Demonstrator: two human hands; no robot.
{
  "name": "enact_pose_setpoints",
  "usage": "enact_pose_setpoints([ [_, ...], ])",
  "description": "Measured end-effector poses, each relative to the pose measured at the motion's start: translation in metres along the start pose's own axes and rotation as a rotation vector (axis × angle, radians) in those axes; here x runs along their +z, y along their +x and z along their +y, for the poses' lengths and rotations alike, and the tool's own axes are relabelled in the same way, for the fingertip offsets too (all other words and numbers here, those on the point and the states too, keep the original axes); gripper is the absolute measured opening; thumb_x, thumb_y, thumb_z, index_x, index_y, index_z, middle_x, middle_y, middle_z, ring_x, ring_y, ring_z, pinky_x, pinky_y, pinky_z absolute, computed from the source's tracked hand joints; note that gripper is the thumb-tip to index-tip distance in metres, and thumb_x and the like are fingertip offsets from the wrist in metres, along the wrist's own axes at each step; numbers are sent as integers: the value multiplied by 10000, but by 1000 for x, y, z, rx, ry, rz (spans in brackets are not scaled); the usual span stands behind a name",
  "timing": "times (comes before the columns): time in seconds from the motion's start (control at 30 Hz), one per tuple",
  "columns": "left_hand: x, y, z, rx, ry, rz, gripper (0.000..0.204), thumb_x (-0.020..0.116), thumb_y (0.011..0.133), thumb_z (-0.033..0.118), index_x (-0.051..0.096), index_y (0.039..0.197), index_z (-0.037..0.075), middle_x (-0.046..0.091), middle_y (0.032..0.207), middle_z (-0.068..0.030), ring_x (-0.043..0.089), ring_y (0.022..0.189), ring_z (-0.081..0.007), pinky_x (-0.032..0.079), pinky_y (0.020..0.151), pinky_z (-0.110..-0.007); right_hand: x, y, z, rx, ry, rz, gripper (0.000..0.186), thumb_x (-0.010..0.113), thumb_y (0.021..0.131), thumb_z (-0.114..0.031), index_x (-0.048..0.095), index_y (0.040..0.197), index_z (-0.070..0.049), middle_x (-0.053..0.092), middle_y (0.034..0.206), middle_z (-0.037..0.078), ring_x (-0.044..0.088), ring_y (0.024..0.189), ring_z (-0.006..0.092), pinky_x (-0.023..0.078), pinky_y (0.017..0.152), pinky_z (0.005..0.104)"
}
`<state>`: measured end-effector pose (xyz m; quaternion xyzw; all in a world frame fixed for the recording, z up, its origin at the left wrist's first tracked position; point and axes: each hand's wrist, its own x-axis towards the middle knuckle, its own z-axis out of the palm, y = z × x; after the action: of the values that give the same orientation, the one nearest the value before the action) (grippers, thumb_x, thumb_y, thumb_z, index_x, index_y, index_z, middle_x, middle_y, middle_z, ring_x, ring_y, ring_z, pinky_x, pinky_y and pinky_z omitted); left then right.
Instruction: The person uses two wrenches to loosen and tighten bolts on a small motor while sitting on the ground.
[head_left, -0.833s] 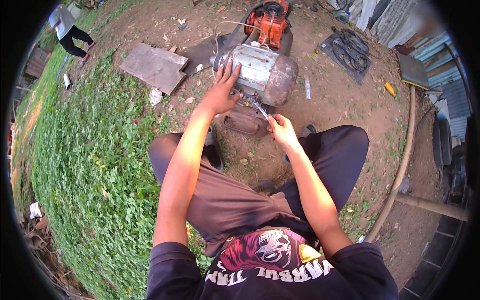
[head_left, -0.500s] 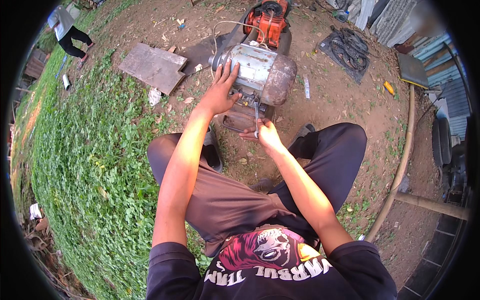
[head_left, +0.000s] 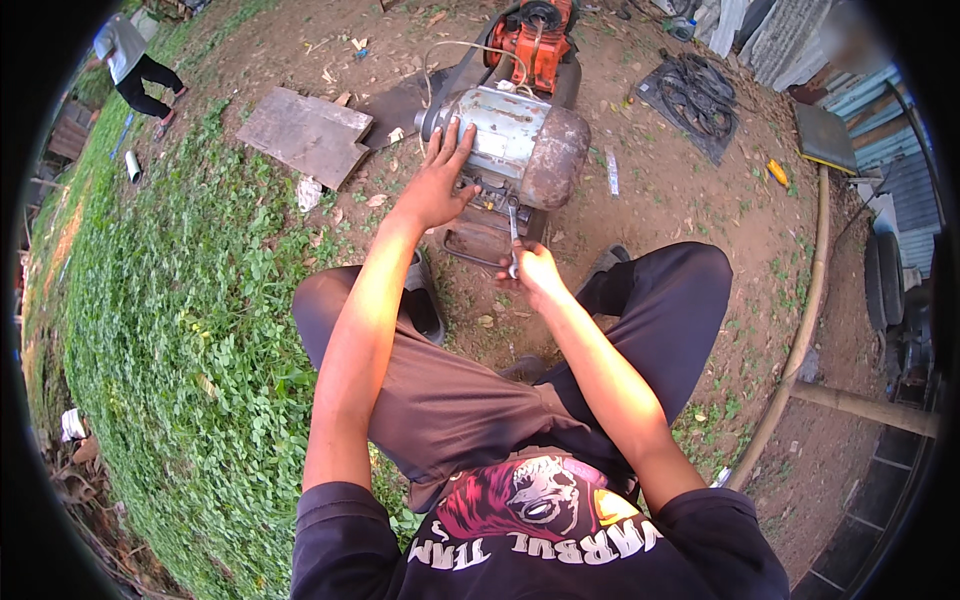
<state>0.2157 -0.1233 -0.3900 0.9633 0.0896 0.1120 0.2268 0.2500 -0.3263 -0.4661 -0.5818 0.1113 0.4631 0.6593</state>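
While left hand point(head_left: 433, 195) lies spread on grey motor point(head_left: 502, 130), right hand point(head_left: 534, 268) grips wrench point(head_left: 514, 226) pointing forward to motor's near side.

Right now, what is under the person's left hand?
Part of the grey motor shows around the left hand, at the motor's left; the surface directly beneath is covered and cannot be seen.

wrench point(head_left: 514, 232) swung closer to upright; right grip point(head_left: 534, 271) shifted left

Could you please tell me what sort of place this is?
Probably an outdoor yard, judging by the low green leafy plants, bare brown soil and light-blue corrugated metal sheeting at the right.
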Motion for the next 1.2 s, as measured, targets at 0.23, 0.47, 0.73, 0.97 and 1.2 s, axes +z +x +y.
enact_pose_setpoints([
  [0.23, 2, -8, 7, -27, 65, 154, 693, 661, 804, 207, 340, 1416, 156, 191, 1522, -146, 198, 1383, -384, 290, 1084, -480, -59, 23, -49, -166, -494, -54, 223, 520, 954, -211, 624, 956, -13, 505, 606, -5, 389, 416, 77, 288, 374, 264],
  [0.47, 13, -45, 49, -196, -270, -38, 232, 610, 830, 183, 653, 983, 13, 647, 982, -192, 626, 895, -372, 486, 825, -425, -49, -5, -42, -479, -617, -32, 261, 536, 946, -231, 638, 922, 8, 555, 631, 30, 488, 557, 94, 389, 526, 274],
  [0.73, 94, -47, 62, -193, -16, -120, 487, 536, 826, 137, 419, 1281, 10, 560, 1155, -217, 620, 919, -412, 522, 768, -479, -95, -10, -47, -395, -897, 80, 265, 547, 922, -237, 676, 890, -8, 621, 661, 114, 582, 597, 190, 449, 601, 339],
  [0.97, 123, -19, 53, -418, 61, -43, 276, 539, 824, 136, 499, 1073, 24, 600, 1009, -228, 639, 827, -407, 523, 685, -497, -101, -2, -44, -513, -930, 214, 271, 558, 914, -243, 678, 871, -4, 596, 613, 99, 562, 545, 165, 429, 548, 327],
  [1.2, 152, -17, 48, -556, -276, 448, 278, 562, 884, 282, 637, 853, 15, 622, 733, -257, 605, 716, -449, 472, 652, -527, -92, 0, -34, -407, -717, 107, 281, 541, 934, -229, 663, 854, 11, 576, 617, 46, 519, 556, 112, 398, 535, 288],
])
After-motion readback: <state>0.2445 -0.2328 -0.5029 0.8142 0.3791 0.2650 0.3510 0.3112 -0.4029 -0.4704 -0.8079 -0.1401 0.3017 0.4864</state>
